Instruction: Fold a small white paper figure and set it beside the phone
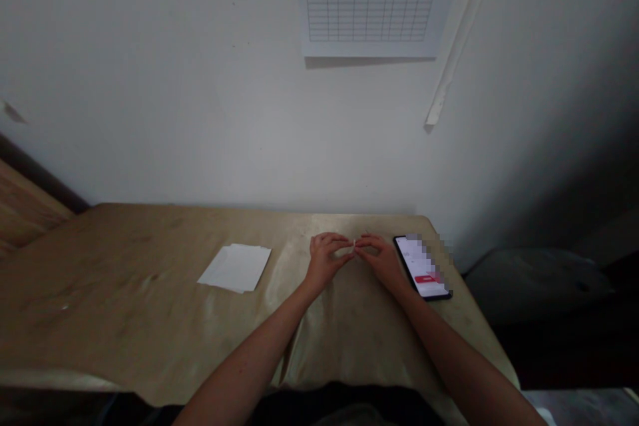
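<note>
My left hand (327, 256) and my right hand (379, 258) meet fingertip to fingertip above the back right part of the table. Between them is a small, thin white piece (354, 244), pinched from both sides by thumbs and fingers. It looks like paper, but it is too small to make out for certain. Left of my hands lies a loose stack of white paper sheets (237, 268), their edges slightly out of line. Close by my right hand, on its right, a phone (419, 266) rests face up with its screen lit.
A shiny tan cloth (150, 319) covers the table, creased near my forearms. Its back edge meets a pale wall (200, 113). A printed grid sheet (369, 0) hangs there, with a white strip (456, 53) beside it. Wooden furniture (24, 206) stands at the far left.
</note>
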A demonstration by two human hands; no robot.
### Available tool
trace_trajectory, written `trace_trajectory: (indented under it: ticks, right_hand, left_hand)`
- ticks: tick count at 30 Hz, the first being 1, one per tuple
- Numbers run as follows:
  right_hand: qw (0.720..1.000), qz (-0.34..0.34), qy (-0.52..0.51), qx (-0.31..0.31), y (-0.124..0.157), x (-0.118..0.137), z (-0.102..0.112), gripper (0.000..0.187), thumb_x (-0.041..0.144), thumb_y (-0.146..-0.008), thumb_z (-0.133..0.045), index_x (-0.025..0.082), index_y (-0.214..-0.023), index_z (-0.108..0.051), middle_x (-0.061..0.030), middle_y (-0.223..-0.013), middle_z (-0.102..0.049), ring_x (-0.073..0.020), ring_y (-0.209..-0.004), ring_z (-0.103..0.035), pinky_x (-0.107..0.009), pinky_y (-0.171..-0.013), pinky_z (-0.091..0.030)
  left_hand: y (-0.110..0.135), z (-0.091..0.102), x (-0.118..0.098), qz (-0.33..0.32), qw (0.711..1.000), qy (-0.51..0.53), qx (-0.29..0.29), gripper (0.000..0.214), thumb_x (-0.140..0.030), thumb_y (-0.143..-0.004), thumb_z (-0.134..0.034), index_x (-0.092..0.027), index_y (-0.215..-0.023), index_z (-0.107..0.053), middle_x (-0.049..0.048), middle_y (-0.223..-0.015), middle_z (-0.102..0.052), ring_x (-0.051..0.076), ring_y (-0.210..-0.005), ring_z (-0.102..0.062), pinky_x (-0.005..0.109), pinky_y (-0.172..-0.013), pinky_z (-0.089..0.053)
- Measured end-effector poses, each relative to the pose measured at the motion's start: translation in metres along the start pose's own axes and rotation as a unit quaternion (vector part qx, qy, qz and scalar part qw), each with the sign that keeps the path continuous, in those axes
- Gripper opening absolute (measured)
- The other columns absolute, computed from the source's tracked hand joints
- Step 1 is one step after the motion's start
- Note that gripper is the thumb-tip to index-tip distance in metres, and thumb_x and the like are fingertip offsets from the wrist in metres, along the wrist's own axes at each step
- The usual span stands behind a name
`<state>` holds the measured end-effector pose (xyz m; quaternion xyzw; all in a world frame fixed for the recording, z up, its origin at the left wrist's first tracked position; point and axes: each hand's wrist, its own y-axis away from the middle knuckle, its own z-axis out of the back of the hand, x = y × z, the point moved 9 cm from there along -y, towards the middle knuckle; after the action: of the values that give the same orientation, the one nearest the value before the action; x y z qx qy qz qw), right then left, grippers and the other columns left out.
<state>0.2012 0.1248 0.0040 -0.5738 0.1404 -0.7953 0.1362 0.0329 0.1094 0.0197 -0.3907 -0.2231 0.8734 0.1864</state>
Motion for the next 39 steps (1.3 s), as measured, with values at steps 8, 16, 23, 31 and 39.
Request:
trace_trajectory:
  ticks: [8,16,23,31,39]
  right_hand:
    - [1.0,0.0,0.003,0.02,0.001,-0.004,-0.005,0.013,0.039,-0.077,-0.075,0.028,-0.083,-0.079,-0.0057,-0.1,-0.076,-0.027,-0.115,-0.06,-0.047,-0.106,-0.043]
    - [1.0,0.01,0.011,0.021,0.001,0.001,-0.005,0.011,0.037,-0.078,-0.074,0.028,-0.081,-0.078,-0.0047,-0.095,-0.077,-0.0263,-0.113,-0.061,-0.045,-0.106,-0.043]
    - [1.0,0.005,0.016,0.024,0.001,-0.002,-0.006,0.01,0.037,-0.078,-0.073,0.028,-0.079,-0.078,-0.0038,-0.091,-0.077,-0.0278,-0.115,-0.06,-0.048,-0.107,-0.042]
    - [0.998,0.014,0.039,0.051,0.001,-0.002,-0.011,0.009,0.035,-0.08,-0.072,0.029,-0.081,-0.078,-0.0039,-0.091,-0.077,-0.0273,-0.117,-0.057,-0.047,-0.107,-0.041]
    - [0.995,0.049,0.075,0.05,0.003,0.0,-0.013,0.006,0.028,-0.081,-0.07,0.027,-0.082,-0.076,-0.0031,-0.091,-0.076,-0.0264,-0.115,-0.057,-0.046,-0.104,-0.04]
  left_hand:
    - [-0.001,0.002,0.0,-0.007,1.0,0.012,-0.01,0.018,-0.034,-0.076,-0.084,-0.032,-0.093,-0.08,0.0005,-0.103,-0.077,0.023,-0.109,-0.063,0.044,-0.101,-0.041]
    - [-0.001,0.0,0.003,0.0,1.0,0.013,-0.006,0.017,-0.035,-0.078,-0.082,-0.033,-0.094,-0.079,0.0007,-0.104,-0.077,0.023,-0.109,-0.063,0.044,-0.103,-0.041]
    - [0.0,-0.003,0.005,0.02,1.0,0.006,0.019,0.012,-0.035,-0.078,-0.082,-0.033,-0.09,-0.08,0.0003,-0.106,-0.076,0.023,-0.111,-0.062,0.047,-0.106,-0.039]
    - [0.0,-0.007,0.008,0.038,0.999,-0.005,0.038,0.01,-0.032,-0.078,-0.082,-0.034,-0.087,-0.079,-0.0004,-0.108,-0.076,0.023,-0.115,-0.059,0.048,-0.108,-0.036]
    - [0.001,-0.011,0.015,0.057,0.997,-0.002,0.045,0.007,-0.03,-0.077,-0.082,-0.032,-0.084,-0.079,0.0003,-0.109,-0.075,0.024,-0.114,-0.059,0.049,-0.108,-0.037]
